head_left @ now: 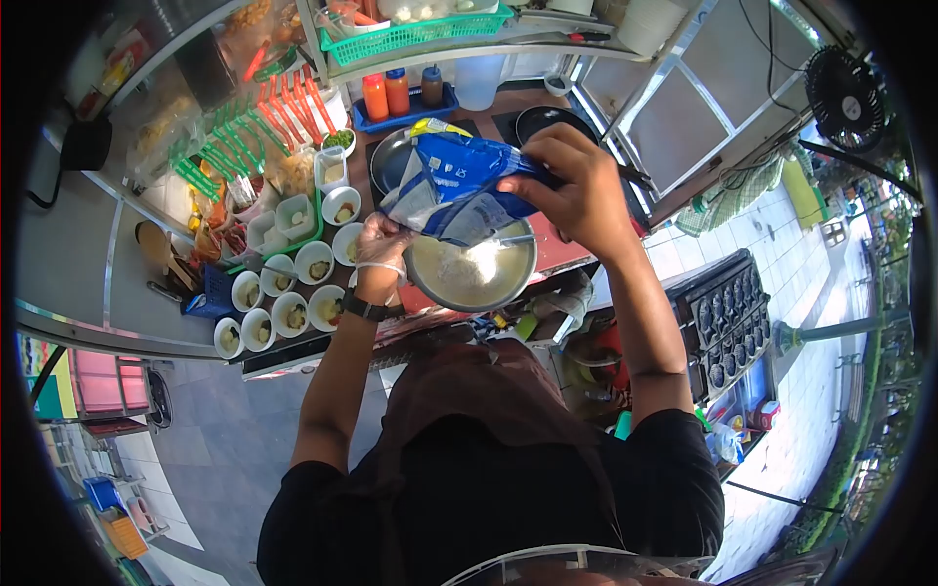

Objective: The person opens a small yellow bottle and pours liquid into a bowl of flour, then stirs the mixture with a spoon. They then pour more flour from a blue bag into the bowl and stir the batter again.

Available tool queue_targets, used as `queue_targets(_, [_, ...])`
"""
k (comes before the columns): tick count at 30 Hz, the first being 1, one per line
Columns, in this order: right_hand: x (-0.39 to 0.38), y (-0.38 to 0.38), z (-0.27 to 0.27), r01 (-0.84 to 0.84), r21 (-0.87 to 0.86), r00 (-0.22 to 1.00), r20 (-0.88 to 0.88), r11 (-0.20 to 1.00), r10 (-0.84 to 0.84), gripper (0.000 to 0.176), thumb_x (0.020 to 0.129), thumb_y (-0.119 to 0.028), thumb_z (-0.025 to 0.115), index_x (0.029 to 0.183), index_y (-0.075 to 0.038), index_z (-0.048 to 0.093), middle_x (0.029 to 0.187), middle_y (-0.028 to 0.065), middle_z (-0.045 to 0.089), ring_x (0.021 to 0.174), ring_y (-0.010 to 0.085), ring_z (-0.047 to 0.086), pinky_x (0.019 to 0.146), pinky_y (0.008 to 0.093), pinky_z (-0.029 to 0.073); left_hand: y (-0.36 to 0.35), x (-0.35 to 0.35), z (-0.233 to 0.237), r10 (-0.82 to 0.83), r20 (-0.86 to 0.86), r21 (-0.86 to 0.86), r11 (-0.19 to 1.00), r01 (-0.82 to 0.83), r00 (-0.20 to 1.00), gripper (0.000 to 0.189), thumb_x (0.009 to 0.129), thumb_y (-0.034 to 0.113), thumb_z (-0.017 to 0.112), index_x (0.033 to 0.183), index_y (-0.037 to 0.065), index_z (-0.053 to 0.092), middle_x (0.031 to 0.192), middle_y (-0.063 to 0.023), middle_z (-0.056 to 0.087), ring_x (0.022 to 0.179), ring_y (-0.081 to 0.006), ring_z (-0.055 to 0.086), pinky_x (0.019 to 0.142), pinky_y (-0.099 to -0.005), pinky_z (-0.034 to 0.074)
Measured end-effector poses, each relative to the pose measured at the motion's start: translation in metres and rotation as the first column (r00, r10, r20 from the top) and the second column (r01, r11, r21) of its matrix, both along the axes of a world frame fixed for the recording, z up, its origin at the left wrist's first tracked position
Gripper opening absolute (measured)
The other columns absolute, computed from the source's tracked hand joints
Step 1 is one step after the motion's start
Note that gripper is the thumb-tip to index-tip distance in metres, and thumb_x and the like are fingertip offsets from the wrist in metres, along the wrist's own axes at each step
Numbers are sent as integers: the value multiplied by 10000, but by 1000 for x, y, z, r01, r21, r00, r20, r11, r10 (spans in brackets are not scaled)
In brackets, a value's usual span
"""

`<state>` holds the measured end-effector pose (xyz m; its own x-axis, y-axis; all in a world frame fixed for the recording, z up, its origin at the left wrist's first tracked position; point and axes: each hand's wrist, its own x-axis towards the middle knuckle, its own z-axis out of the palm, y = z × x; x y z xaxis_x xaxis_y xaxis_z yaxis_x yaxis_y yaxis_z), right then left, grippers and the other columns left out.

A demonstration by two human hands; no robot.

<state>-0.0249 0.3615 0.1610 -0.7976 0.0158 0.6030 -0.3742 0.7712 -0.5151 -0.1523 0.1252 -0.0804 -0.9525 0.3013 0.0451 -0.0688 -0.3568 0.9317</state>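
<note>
A blue plastic bag with white and yellow parts [469, 176] is tilted over a metal bowl [426, 285]. My right hand [578, 190] grips the bag's upper right end. At the lower left end, my left hand [379, 249], in a clear plastic glove, has its fingers closed on the bag's edge. The bowl holds a pale liquid with a heap of white powder [474, 262] in it. A grey handle [518, 239] rests across the bowl's right rim. The bag hides the bowl's far side.
Several white cups [291, 311] with food stand left of the bowl. Behind the bag are dark pans [391, 161] and a blue tray [363, 125] of sauce bottles. A black molded pan [728, 327] and a fan [848, 100] are at right.
</note>
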Motion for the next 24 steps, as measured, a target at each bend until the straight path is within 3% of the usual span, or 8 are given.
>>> queue_targets(3, [1, 3, 3, 30, -9, 1000, -4, 1000, -30, 345, 784, -204, 884, 991, 15, 717, 1026, 73, 679, 855, 171, 693, 712, 301, 572, -1, 0, -9, -5, 8, 54, 999, 5, 1000, 315, 834, -160, 697, 909, 89, 518, 916, -4, 577, 878, -108, 582, 849, -280, 514])
queue_targets(5, [-1, 3, 4, 8, 17, 998, 64, 1000, -9, 323, 790, -174, 877, 992, 18, 715, 1055, 88, 670, 887, 189, 705, 751, 301, 593, -1, -5, -10, -30, 9, -6, 1000, 30, 999, 314, 835, -165, 687, 912, 88, 518, 913, -6, 580, 863, -111, 591, 835, -282, 522])
queue_targets(7, [-3, 7, 7, -12, -2, 1000, -18, 1000, 12, 339, 772, -164, 889, 1000, 14, 712, 1009, 107, 662, 880, 227, 718, 764, 333, 617, -1, -7, -8, -30, -6, -23, 999, 29, 1000, 314, 836, -164, 686, 910, 88, 515, 911, -8, 580, 857, -112, 594, 830, -282, 524])
queue_targets(9, [2, 4, 11, -87, -239, 996, -24, 967, 83, 305, 800, -141, 866, 1006, 23, 711, 1017, 102, 666, 914, 215, 717, 792, 325, 625, -4, 0, -10, -23, 5, -47, 999, 24, 1000, 314, 837, -164, 685, 908, 88, 512, 909, -10, 580, 852, -114, 596, 826, -281, 525])
queue_targets(11, [4, 6, 10, -80, -245, 995, 33, 966, 90, 254, 804, -83, 844, 990, 31, 714, 1035, 97, 672, 913, 207, 717, 795, 315, 627, -2, -2, -7, -37, 19, 19, 999, 37, 999, 314, 839, -161, 683, 902, 89, 502, 904, -12, 577, 846, -113, 598, 827, -282, 525])
queue_targets(13, [8, 12, 14, -4, -59, 999, 31, 998, 5, 217, 793, -36, 829, 967, 31, 719, 1046, 98, 673, 904, 208, 719, 813, 313, 627, -1, -4, -3, -39, 9, 15, 999, 39, 999, 319, 834, -163, 683, 896, 90, 499, 899, -8, 570, 845, -112, 590, 825, -282, 521])
queue_targets(20, [22, 17, 10, 65, -48, 997, -37, 997, -67, 146, 831, -43, 785, 943, 18, 715, 996, 103, 683, 835, 238, 703, 735, 325, 558, 0, -2, -1, 26, -76, -76, 997, -32, 997, 341, 802, -172, 695, 866, 93, 492, 890, 11, 527, 845, -104, 543, 818, -280, 500])
queue_targets(24, [30, 35, -7, 68, 26, 997, 34, 997, -68, 156, 852, -44, 759, 976, 22, 689, 989, 111, 683, 837, 241, 698, 728, 315, 550, 6, -2, 13, 61, -142, -71, 995, -71, 988, 332, 808, -163, 701, 873, 94, 501, 889, 13, 522, 835, -94, 538, 817, -272, 497])
